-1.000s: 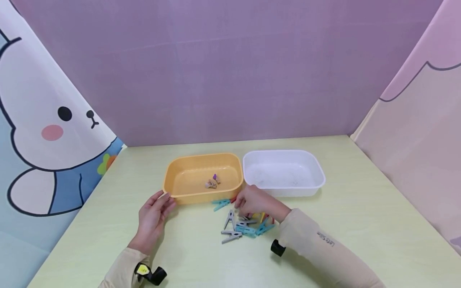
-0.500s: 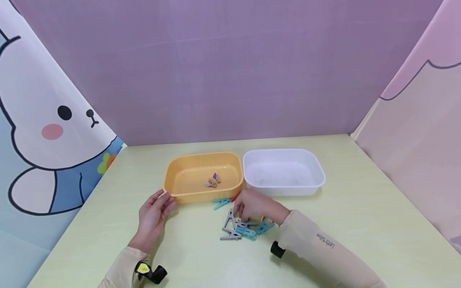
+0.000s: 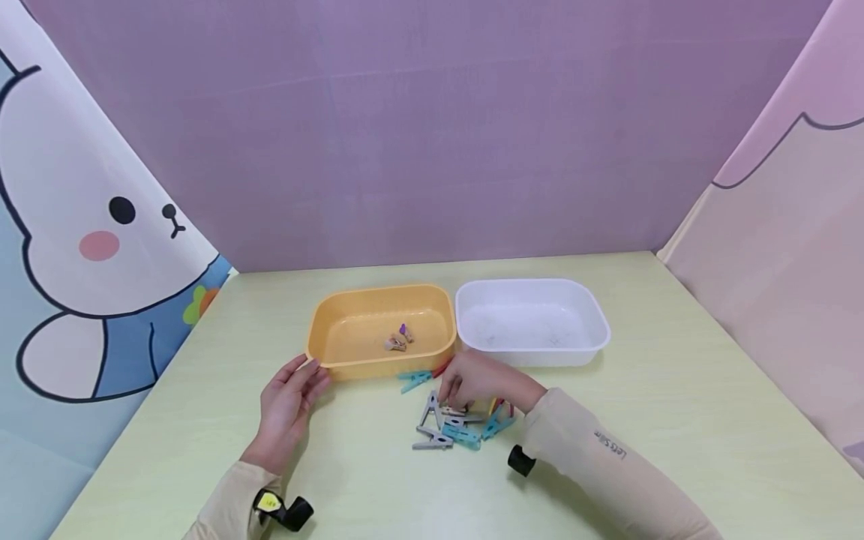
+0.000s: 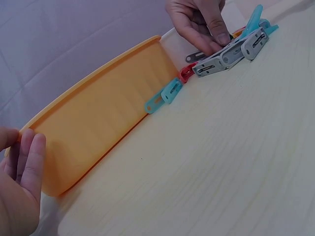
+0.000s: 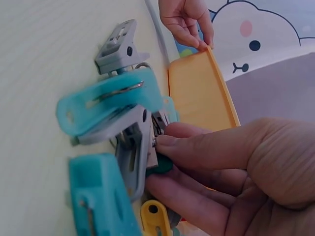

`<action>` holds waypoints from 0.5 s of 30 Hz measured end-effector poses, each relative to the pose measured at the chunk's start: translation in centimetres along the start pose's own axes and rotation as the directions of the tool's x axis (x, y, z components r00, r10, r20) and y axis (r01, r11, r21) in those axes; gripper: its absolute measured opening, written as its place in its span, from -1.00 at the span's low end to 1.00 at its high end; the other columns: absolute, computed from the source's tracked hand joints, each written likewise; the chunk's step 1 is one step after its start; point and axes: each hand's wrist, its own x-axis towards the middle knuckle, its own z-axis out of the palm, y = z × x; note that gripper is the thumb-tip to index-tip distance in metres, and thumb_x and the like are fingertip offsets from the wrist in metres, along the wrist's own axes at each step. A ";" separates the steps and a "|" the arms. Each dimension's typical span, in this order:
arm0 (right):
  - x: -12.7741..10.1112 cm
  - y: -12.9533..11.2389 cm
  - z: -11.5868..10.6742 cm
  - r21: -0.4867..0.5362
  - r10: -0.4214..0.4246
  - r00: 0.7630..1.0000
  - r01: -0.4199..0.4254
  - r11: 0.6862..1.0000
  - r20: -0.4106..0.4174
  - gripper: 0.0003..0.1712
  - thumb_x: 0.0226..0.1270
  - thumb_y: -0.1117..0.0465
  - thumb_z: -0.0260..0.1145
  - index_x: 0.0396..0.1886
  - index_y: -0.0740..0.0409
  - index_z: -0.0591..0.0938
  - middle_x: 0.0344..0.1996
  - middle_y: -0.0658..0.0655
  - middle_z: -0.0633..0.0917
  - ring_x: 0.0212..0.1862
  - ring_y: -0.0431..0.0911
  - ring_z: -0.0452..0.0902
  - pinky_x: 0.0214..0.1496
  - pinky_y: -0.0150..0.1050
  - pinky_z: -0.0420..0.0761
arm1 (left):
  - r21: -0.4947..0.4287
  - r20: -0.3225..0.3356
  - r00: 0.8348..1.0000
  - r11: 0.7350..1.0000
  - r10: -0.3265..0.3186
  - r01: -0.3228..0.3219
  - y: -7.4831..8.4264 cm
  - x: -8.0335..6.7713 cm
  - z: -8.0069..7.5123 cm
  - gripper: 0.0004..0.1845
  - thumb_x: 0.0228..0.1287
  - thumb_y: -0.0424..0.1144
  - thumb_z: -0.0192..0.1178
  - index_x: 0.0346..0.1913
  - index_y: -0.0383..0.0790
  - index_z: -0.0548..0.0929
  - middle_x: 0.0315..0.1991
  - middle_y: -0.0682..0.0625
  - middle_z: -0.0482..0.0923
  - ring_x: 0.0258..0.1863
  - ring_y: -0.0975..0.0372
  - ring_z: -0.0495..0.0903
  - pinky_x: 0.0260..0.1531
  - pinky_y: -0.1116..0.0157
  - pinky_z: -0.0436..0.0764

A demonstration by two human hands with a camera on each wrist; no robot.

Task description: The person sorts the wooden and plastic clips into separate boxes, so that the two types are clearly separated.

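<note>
My left hand (image 3: 286,409) pinches the near left corner of the yellow plastic tray (image 3: 378,367), thumb over the rim and fingers against the outer wall. Inside that tray lie a few small wooden clothespins (image 3: 397,343), one with a purple bit. My right hand (image 3: 472,379) is in the pile of clothespins in front of the trays. In the right wrist view its thumb and fingers pinch a small wooden clothespin (image 5: 152,150) with a dark green bit, partly hidden. Grey clothespins (image 3: 432,439) and teal clothespins (image 3: 462,435) lie close around it.
A white plastic tray (image 3: 533,358) stands right of the yellow one, nearly against it. A teal clothespin (image 3: 415,379) and a red clothespin (image 4: 186,73) lie by the yellow tray's front wall. A yellow clothespin (image 5: 155,216) shows under the right hand.
My right hand works in the same spot, its fingers shifting slightly among the clothespins. The near grey and teal clothespins have shifted a little. My left hand keeps its place on the tray.
</note>
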 end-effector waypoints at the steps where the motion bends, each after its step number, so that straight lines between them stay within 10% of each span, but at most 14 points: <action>1: 0.0 0.1 0.0 0.004 -0.004 1.000 0.004 1.000 0.000 -0.83 0.09 0.47 0.46 -0.40 0.14 0.80 -0.47 0.02 0.75 -0.40 -0.26 0.61 -0.31 -0.38 0.65 | 0.004 0.001 1.000 1.000 0.000 0.000 0.0 0.0 0.0 -0.81 0.43 -0.45 0.14 -0.01 -0.20 0.44 -0.41 0.01 0.66 -0.38 0.30 0.69 -0.20 0.38 0.71; 15: -0.4 0.2 -0.3 0.023 0.021 1.000 -0.022 0.999 0.018 -0.81 0.04 0.44 0.51 -0.31 0.19 0.78 -0.49 -0.02 0.72 -0.40 -0.22 0.61 -0.32 -0.36 0.65 | -0.006 -0.007 1.000 1.000 -0.019 0.019 0.1 0.1 0.0 -0.79 0.44 -0.45 0.13 0.03 -0.21 0.41 -0.41 0.01 0.65 -0.38 0.29 0.69 -0.19 0.38 0.71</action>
